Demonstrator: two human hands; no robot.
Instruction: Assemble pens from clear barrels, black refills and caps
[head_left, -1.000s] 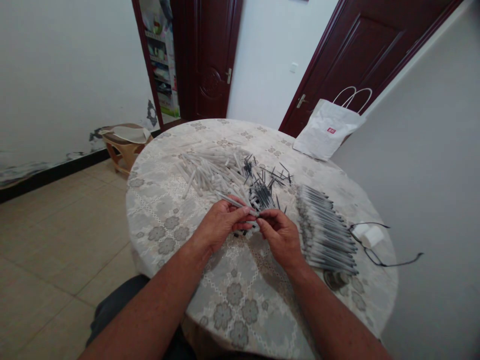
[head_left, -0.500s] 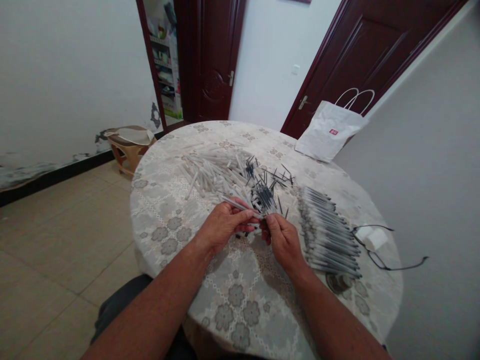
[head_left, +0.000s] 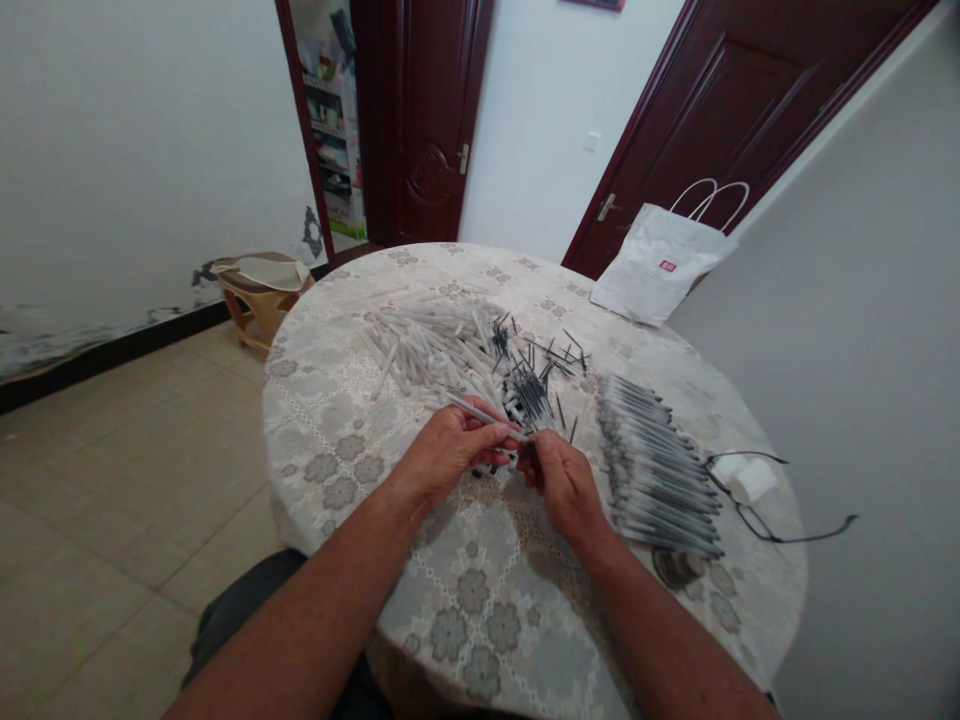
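Note:
Between thumb and fingers, my left hand [head_left: 463, 440] holds a slim pale pen barrel [head_left: 472, 408] that slants down to the right. My right hand [head_left: 561, 470] pinches the barrel's right end; its fingertips partly hide what is there. Just beyond the hands lies a heap of loose whitish pen barrels [head_left: 427, 345]. Thin dark pen refills [head_left: 531, 392] are bunched beside that heap, with several scattered to its right. A stack of pens with dark ends [head_left: 660, 465] lies in rows to the right of my right hand.
Black-framed glasses [head_left: 757, 525] and a white block [head_left: 752, 480] lie near the right edge of the round table, by a small dark round object [head_left: 675, 566]. A white paper bag [head_left: 664, 262] stands at the back right. A stool [head_left: 259, 300] is beyond the left edge.
My right hand has shifted slightly at the barrel's end. My left hand keeps its hold on the barrel, and the piles look the same.

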